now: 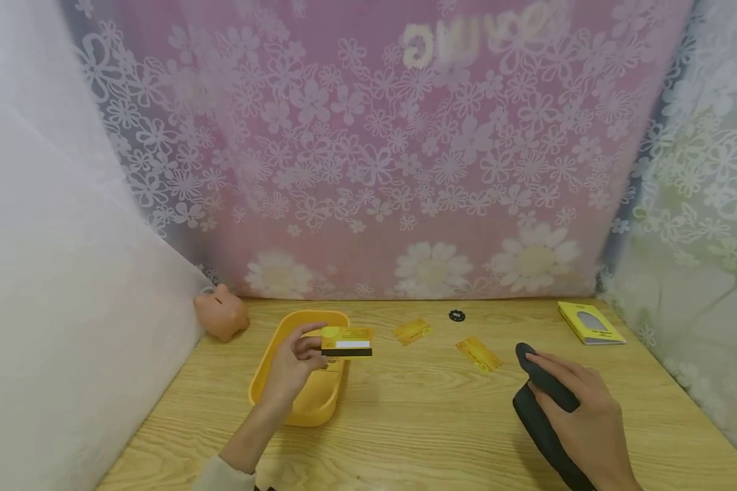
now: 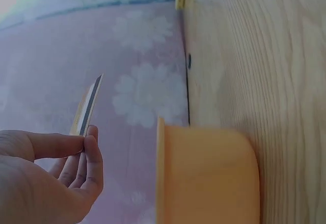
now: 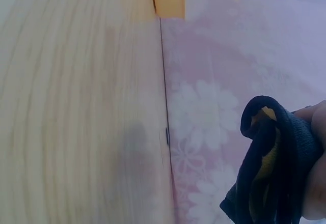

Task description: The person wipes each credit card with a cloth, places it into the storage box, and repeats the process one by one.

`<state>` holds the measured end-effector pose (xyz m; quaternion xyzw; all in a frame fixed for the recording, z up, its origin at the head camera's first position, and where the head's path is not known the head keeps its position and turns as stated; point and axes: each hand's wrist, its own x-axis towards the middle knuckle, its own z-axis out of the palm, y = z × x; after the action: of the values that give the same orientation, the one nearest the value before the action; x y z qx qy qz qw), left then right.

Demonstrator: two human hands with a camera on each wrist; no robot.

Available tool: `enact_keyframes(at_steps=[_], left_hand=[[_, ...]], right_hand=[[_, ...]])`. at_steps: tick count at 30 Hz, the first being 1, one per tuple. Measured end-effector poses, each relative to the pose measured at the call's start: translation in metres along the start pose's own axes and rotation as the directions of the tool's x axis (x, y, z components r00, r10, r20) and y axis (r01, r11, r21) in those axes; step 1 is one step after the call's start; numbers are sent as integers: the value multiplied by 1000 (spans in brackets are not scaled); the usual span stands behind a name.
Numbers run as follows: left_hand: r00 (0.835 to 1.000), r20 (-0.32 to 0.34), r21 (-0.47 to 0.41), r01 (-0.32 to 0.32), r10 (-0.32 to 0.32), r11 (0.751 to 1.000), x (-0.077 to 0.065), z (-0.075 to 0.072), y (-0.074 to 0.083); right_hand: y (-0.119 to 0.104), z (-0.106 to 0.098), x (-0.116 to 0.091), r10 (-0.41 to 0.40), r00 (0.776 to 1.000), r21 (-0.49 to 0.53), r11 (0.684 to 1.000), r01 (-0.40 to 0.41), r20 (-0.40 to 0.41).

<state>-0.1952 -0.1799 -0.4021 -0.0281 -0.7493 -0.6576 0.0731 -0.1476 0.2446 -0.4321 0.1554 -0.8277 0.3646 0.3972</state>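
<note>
My left hand (image 1: 288, 366) pinches a yellow card (image 1: 347, 341) between thumb and fingers. Its back, with a black stripe and a white panel, faces the head camera. The card is held up over the right side of a yellow plastic tub (image 1: 315, 406); in the left wrist view it appears nearly edge-on. On the right, my right hand (image 1: 592, 416) grips a dark folded cloth (image 3: 293, 152) above the table. The cloth's folds show a yellowish inner side in the right wrist view. Two more yellow cards, one farther back (image 1: 413, 331) and one nearer (image 1: 479, 354), lie between the hands.
A pink piggy bank (image 1: 221, 314) stands at the back left, beside the tub. Near the back edge lies a black round chip (image 1: 457, 316). A yellow-and-white box (image 1: 591, 324) is at the back right. Floral curtains (image 1: 368, 170) enclose the wooden table (image 1: 405, 436).
</note>
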Motion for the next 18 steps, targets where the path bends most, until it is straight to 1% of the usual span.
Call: enact_keyframes(at_steps=[5, 7, 10, 14, 18], left_hand=[[997, -57, 64, 53, -49, 997, 14, -24, -9], [995, -62, 92, 79, -73, 993, 19, -31, -13], [993, -60, 111, 106, -100, 988, 27, -40, -21], [990, -58, 137, 133, -126, 982, 35, -48, -30], [989, -50, 190, 146, -138, 971, 40, -50, -40]], right_hand=[[4, -9, 1, 8, 1000, -20, 1000, -9, -15], [5, -12, 1, 8, 1000, -28, 1000, -9, -23], [6, -15, 1, 10, 999, -39, 999, -12, -33], [6, -18, 2, 16, 999, -53, 998, -18, -39], [6, -19, 1, 36, 999, -57, 998, -38, -32]])
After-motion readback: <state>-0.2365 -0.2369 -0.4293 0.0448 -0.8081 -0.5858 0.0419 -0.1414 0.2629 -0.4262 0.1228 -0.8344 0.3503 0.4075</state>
